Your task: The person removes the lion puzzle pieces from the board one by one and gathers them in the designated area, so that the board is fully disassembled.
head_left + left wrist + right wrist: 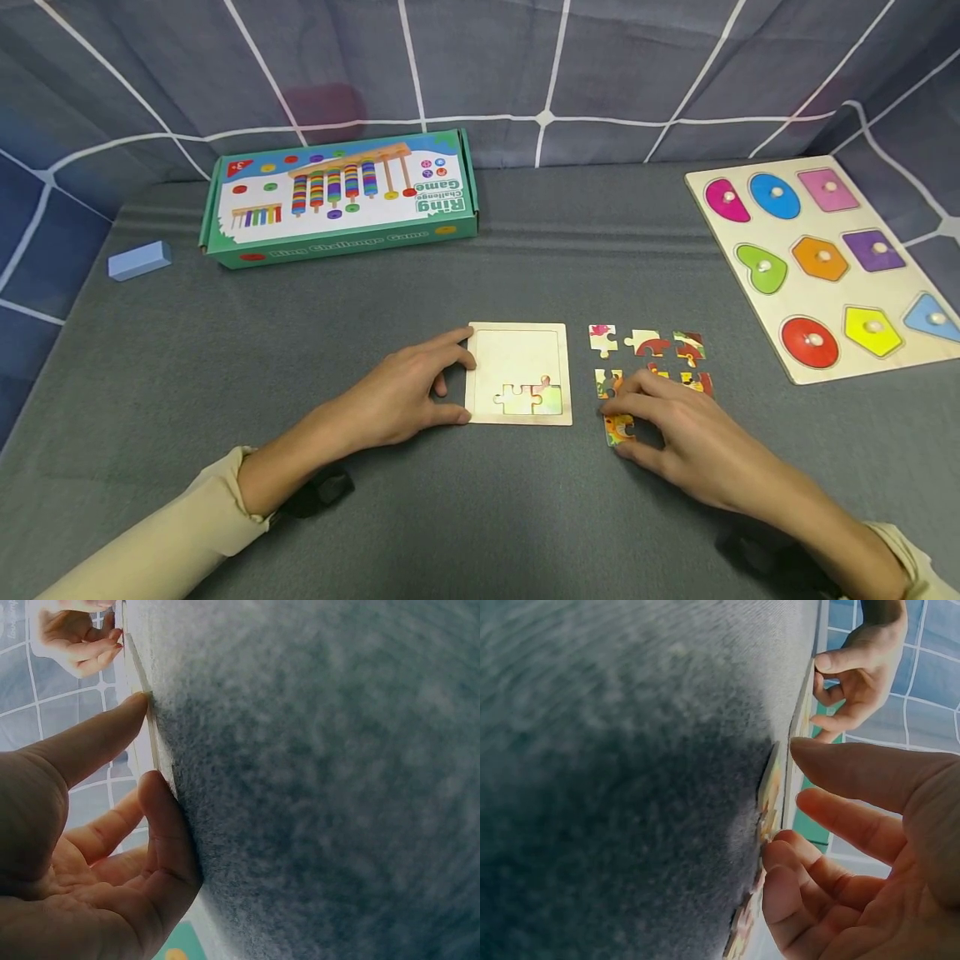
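Observation:
In the head view a square wooden puzzle frame [517,350] lies flat, with two joined, pale puzzle pieces [528,400] in its lower right part. My left hand [412,387] rests at its left edge, thumb by the lower corner and fingertips higher up, as the left wrist view also shows. To the right of the frame, the thumb and a finger of my right hand [678,437] pinch an orange and yellow puzzle piece [618,428] by opposite edges at the table surface. Several more colourful puzzle pieces [602,340] lie just beyond, some partly covered by that hand.
A green Ring Challenge Game box [341,242] lies at the back left, with a small light blue block [139,261] left of it. At the right lies a wooden shape board [795,321] with knobbed pieces. A checked cloth [480,67] hangs behind the grey table [375,533].

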A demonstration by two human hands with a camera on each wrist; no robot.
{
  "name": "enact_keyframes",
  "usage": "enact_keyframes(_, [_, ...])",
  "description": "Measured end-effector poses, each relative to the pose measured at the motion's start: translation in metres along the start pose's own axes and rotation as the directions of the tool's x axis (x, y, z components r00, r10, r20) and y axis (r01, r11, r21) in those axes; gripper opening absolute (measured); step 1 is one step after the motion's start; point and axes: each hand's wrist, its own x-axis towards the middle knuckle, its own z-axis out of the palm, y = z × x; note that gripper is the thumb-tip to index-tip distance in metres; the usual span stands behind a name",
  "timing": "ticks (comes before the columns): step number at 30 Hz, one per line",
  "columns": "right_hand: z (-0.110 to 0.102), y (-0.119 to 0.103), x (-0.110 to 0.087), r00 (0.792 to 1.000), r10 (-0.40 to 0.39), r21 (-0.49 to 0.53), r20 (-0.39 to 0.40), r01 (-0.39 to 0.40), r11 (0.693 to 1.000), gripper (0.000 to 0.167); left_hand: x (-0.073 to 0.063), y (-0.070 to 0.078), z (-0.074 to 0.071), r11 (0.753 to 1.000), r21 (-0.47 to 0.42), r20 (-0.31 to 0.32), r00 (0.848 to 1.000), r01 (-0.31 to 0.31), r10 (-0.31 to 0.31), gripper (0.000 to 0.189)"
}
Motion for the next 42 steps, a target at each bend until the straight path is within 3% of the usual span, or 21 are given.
enact_keyframes(8, [-0.002, -0.013, 0.009, 0.999, -0.002, 0.09, 0.046, -0.002, 0.996, 0.029, 0.001, 0.0, 0.0, 1.0, 0.001, -0.001, 1.0, 0.005, -0.005, 0.049])
enact_keyframes(19, [0.011, -0.036, 0.047, 0.994, -0.072, 0.155, 0.082, 0.058, 0.986, 0.034, 0.001, 0.001, -0.001, 1.0, -0.005, 0.019, 1.0, 0.025, -0.025, 0.05])
enact_keyframes(27, [0.019, -0.042, 0.068, 0.989, -0.07, 0.19, 0.127, 0.046, 0.981, 0.033, 0.0, -0.001, -0.002, 1.0, -0.016, 0.018, 1.0, 0.006, -0.005, 0.05])
enact_keyframes(42, [0.024, -0.046, 0.073, 0.986, -0.082, 0.14, 0.147, 0.061, 0.988, 0.036, 0.0, 0.0, -0.001, 1.0, -0.013, 0.008, 1.0, 0.0, 0.0, 0.049])
